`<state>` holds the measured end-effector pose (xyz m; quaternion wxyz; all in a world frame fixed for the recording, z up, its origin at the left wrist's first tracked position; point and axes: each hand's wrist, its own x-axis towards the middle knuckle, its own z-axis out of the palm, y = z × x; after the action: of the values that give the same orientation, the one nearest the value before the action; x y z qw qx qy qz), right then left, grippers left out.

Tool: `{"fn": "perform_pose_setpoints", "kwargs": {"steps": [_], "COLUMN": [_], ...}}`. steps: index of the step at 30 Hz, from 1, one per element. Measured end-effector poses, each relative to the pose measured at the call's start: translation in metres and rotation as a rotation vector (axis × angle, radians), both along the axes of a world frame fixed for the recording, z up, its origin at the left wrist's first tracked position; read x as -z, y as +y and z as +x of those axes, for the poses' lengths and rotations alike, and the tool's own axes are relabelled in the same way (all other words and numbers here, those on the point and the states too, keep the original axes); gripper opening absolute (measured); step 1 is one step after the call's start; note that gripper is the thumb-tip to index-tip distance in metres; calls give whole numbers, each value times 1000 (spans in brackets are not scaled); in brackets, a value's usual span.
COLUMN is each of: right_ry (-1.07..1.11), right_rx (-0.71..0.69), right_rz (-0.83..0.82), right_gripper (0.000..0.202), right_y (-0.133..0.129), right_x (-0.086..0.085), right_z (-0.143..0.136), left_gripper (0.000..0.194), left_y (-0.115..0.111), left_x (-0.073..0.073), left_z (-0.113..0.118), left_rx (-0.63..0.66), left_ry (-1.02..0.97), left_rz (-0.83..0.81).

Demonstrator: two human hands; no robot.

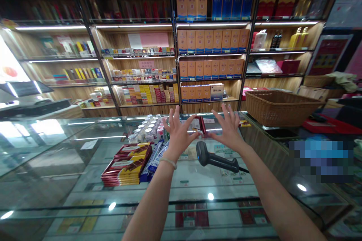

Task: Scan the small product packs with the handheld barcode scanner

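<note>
Both my hands are raised over a glass counter [195, 188], fingers spread. My left hand [180, 133], with a pale bracelet at its wrist, holds nothing. Likewise, my right hand [229, 130] has nothing in it. Between them, farther back, a dark red-edged rectangular item [201, 124] shows, partly covered by my left fingers. A black handheld barcode scanner [217, 160] lies just below my hands, its cable passing under my right forearm. To the left are stacked red-and-yellow chocolate packets [124, 165], blue-and-white packets [152, 163] beside them, and several clear lidded containers [148, 132] behind.
A wicker basket [283, 107] stands on the right side counter, near a red flat item [333, 122]. Wooden shelves [149, 107] with boxes and bottles line the back wall. Dark equipment [42, 107] sits at far left. A patch at right is blurred out.
</note>
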<state>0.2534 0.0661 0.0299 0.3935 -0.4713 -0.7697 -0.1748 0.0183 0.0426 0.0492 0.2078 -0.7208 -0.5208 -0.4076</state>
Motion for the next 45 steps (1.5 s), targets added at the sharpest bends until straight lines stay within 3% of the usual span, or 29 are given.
{"fn": "perform_pose_setpoints", "kwargs": {"steps": [12,21,29,31,37,39,45], "right_ry": [-16,-4,-33,-59,-116,-123,-141], "right_rx": [-81,-112,-69,-39,72,90,99], "right_rz": [-88,-60,83,110,134,126,115], "right_gripper": [81,65,56,55,55,54,54], "right_y": [5,1,-4,-5,-5,-5,-5], "right_x": [10,8,2,0,-2,-2,-2], "right_z": [-13,-13,-8,-7,-4,-3,-4], "left_gripper": [70,69,71,80,132,130,97], "left_y": [-6,-3,-2,0,9,9,4], "left_x": [2,4,1,2,6,6,3], "left_z": [9,7,-3,-4,-5,-6,-7], "left_rx": [173,182,145,106,-26,-32,-7], "left_ry": [40,75,103,92,42,73,173], "left_rz": [-98,-93,-90,-96,-107,-77,-30]}}
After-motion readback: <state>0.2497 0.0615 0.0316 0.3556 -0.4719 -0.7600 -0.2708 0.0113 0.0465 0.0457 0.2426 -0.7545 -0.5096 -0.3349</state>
